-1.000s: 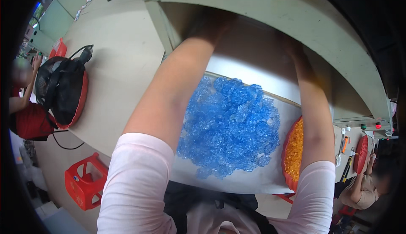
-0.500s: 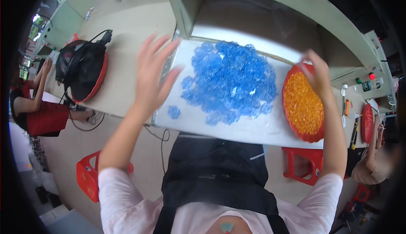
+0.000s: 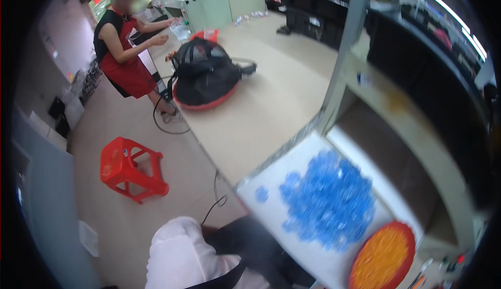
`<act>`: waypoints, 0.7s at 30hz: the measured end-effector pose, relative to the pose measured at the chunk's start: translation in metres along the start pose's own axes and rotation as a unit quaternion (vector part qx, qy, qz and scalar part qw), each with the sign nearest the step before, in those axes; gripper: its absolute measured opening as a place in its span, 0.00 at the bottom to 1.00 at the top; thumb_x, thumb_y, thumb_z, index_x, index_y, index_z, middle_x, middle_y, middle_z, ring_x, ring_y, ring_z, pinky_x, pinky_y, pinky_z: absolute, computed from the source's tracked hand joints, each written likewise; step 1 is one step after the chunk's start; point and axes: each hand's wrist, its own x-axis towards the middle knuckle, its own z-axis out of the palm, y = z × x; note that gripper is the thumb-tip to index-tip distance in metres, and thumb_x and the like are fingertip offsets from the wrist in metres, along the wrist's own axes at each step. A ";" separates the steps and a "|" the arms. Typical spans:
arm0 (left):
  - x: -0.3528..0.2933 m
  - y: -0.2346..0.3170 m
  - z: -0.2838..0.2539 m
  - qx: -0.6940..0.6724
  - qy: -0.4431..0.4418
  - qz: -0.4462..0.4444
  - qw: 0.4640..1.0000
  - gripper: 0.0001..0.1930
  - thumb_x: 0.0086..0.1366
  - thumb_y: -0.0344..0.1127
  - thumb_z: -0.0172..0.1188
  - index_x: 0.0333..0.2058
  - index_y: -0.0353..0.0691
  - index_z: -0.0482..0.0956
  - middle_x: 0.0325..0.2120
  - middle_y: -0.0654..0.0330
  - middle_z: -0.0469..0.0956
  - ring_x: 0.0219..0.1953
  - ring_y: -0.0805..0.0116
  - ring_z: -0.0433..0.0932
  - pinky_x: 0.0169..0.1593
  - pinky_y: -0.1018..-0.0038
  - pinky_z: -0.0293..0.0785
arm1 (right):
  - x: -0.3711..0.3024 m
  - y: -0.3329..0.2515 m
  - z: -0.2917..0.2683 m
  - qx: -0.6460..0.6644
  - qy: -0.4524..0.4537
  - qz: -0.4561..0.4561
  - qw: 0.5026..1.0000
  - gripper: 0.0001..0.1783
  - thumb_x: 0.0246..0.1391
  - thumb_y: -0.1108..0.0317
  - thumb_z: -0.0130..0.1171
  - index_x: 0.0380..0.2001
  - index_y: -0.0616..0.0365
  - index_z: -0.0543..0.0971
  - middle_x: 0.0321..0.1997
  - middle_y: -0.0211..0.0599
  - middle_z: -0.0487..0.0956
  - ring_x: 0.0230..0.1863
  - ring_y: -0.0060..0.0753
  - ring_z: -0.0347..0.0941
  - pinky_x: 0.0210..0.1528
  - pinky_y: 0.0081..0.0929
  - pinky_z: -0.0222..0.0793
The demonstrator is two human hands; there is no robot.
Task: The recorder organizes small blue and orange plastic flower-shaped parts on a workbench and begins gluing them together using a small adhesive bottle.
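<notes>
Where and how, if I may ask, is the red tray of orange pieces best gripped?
I'd grip the red tray by its right-hand rim, probably from the right, keeping it level: it is open-topped and holds orange pieces, with blue pieces close on its left.

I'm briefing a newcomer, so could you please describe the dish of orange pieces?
Lower right, find the white work surface before the pale shelf unit. On it, beside the pile of blue pieces, sits a red-rimmed oval dish. Its orange pieces set it apart from that pile.
</notes>
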 end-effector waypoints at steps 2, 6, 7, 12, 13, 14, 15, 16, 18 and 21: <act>0.029 0.013 0.009 -0.015 -0.002 0.010 1.000 0.26 0.64 0.45 0.46 0.52 0.29 0.61 0.45 0.47 0.70 0.49 0.58 0.68 0.55 0.68 0.60 | -0.025 0.024 0.000 -0.096 -0.137 -0.064 0.984 0.27 0.63 0.61 0.27 0.60 0.68 0.50 0.65 0.42 0.53 0.64 0.35 0.49 0.64 0.24 0.41; -0.012 -0.045 0.009 0.011 -0.139 -0.062 0.988 0.27 0.64 0.46 0.47 0.53 0.29 0.60 0.45 0.47 0.70 0.49 0.58 0.68 0.55 0.68 0.61 | -0.001 -0.004 -0.001 0.328 0.095 0.523 0.781 0.08 0.50 0.72 0.55 0.30 0.69 0.76 0.29 0.36 0.77 0.29 0.24 0.69 0.35 0.22 0.67; -0.012 -0.057 0.011 0.014 -0.166 -0.071 0.983 0.27 0.64 0.46 0.47 0.53 0.29 0.60 0.45 0.47 0.71 0.49 0.58 0.68 0.55 0.68 0.61 | 0.012 -0.015 -0.008 0.317 0.089 0.535 0.778 0.08 0.50 0.73 0.56 0.29 0.70 0.76 0.29 0.34 0.77 0.30 0.24 0.69 0.35 0.22 0.67; 0.021 -0.083 0.020 0.012 -0.275 -0.076 0.958 0.29 0.63 0.47 0.48 0.54 0.29 0.58 0.44 0.47 0.71 0.49 0.59 0.68 0.55 0.68 0.61 | 0.073 -0.063 -0.043 0.226 0.080 0.315 0.918 0.03 0.44 0.79 0.57 0.26 0.64 0.76 0.26 0.39 0.77 0.30 0.32 0.72 0.36 0.26 0.68; -0.003 -0.105 0.017 0.010 -0.302 -0.099 0.948 0.30 0.63 0.47 0.48 0.55 0.29 0.58 0.44 0.47 0.71 0.50 0.59 0.68 0.55 0.68 0.61 | 0.106 -0.089 -0.067 0.181 0.028 0.189 0.965 0.04 0.42 0.81 0.56 0.25 0.63 0.75 0.27 0.42 0.76 0.30 0.37 0.73 0.37 0.27 0.68; -0.034 -0.128 0.009 0.007 -0.320 -0.124 0.939 0.30 0.63 0.48 0.48 0.55 0.29 0.58 0.44 0.47 0.71 0.50 0.59 0.68 0.55 0.68 0.61 | 0.128 -0.113 -0.080 0.233 0.007 0.167 0.958 0.05 0.40 0.82 0.56 0.25 0.64 0.75 0.28 0.41 0.77 0.31 0.38 0.73 0.38 0.28 0.67; -0.079 -0.151 -0.001 0.002 -0.335 -0.156 0.929 0.30 0.63 0.48 0.49 0.55 0.29 0.57 0.44 0.47 0.71 0.50 0.59 0.68 0.55 0.68 0.61 | 0.138 -0.124 -0.085 0.250 -0.017 0.126 0.960 0.05 0.40 0.82 0.57 0.25 0.64 0.75 0.29 0.41 0.78 0.32 0.38 0.74 0.38 0.27 0.67; -0.120 -0.166 -0.008 -0.004 -0.348 -0.192 0.918 0.31 0.63 0.48 0.49 0.55 0.29 0.57 0.44 0.47 0.71 0.50 0.59 0.68 0.55 0.68 0.61 | 0.150 -0.134 -0.088 0.282 -0.043 0.120 0.951 0.05 0.41 0.82 0.57 0.25 0.64 0.76 0.30 0.41 0.78 0.33 0.38 0.74 0.37 0.26 0.67; -0.131 -0.176 -0.019 -0.027 -0.341 -0.201 0.918 0.32 0.62 0.48 0.49 0.56 0.28 0.56 0.44 0.47 0.71 0.50 0.59 0.68 0.54 0.68 0.61 | 0.164 -0.153 -0.074 0.316 -0.064 0.073 0.944 0.05 0.41 0.82 0.57 0.26 0.64 0.76 0.31 0.41 0.78 0.34 0.37 0.74 0.37 0.25 0.68; -0.117 -0.130 -0.004 0.017 -0.271 -0.231 0.934 0.37 0.60 0.49 0.53 0.58 0.29 0.50 0.46 0.47 0.70 0.51 0.59 0.67 0.55 0.69 0.61 | 0.172 -0.191 -0.068 0.314 -0.130 -0.006 0.940 0.06 0.41 0.82 0.58 0.27 0.64 0.77 0.30 0.41 0.78 0.33 0.37 0.75 0.36 0.25 0.68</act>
